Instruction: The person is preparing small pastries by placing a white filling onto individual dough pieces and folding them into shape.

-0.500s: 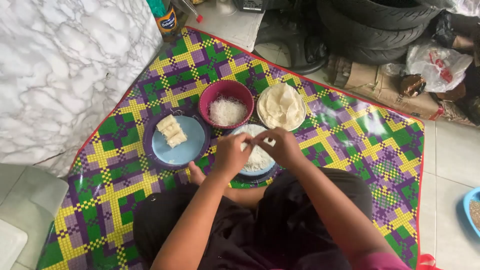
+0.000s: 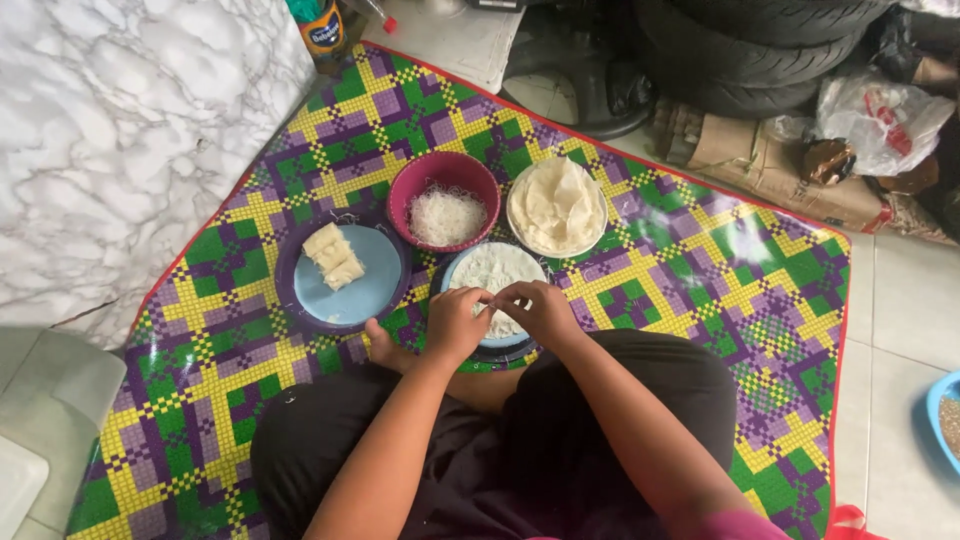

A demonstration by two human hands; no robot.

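While I look down from the head camera, my left hand (image 2: 455,322) and right hand (image 2: 540,310) meet fingertip to fingertip, pinched on a thin white wrapper (image 2: 492,296) over the blue plate (image 2: 462,270) on the checkered mat (image 2: 700,280). Beyond it stand a red bowl (image 2: 420,175) of noodles and a plate of folded rolls (image 2: 335,257).

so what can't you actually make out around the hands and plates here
Head view only:
- What the left hand and right hand pinch between them: fingers cover it.
- Near part of the white sheet on the front plate: hidden by both hands.
- Blue basin: cut off by right edge.
- Shreds in the red bowl: too fine to identify.
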